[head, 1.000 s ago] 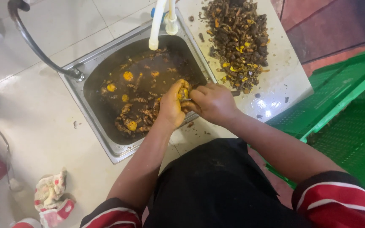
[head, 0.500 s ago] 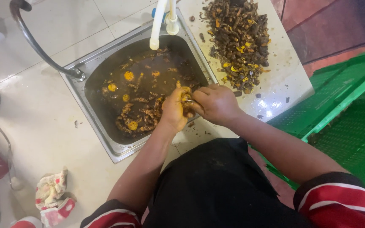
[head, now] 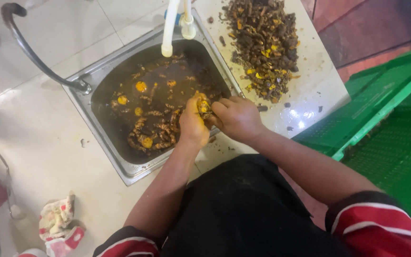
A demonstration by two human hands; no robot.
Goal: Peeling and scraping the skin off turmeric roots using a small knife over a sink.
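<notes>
Your left grip [head: 193, 121] is closed around a yellow root piece [head: 202, 103] over the sink's [head: 120, 162] near edge; your right grip [head: 236, 118] pinches it too. More roots [head: 155, 126] soak in murky water; peelings [head: 265, 47] heap on the counter [head: 310, 95].

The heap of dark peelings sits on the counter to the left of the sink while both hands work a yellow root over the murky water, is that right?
Not quite. The heap of dark peelings lies on the counter to the right of the sink, as the head view shows. The rest holds: the left hand and right hand work a yellow root over the murky water.
</notes>
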